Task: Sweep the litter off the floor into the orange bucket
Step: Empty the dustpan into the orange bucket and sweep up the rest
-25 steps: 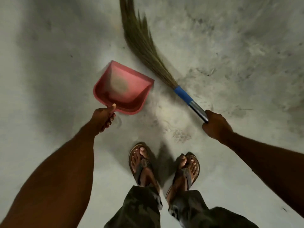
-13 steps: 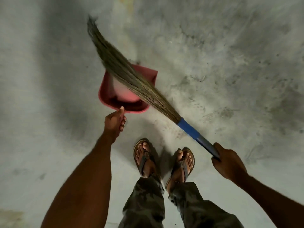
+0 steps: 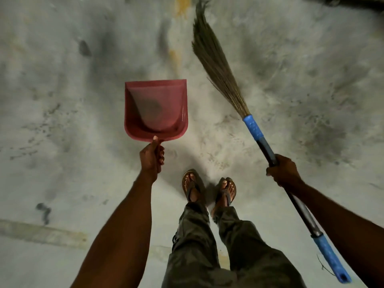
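Brown sandals [image 3: 191, 189], camouflage trousers [image 3: 195, 246]

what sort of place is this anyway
Probably a garage, parking area or other utility space. The floor is bare, stained concrete with a faded yellow paint mark, and the person holds a grass broom and a red dustpan.

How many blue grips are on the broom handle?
2: one blue grip just beneath the bristles, the other at the broom's tail end, past the right hand.
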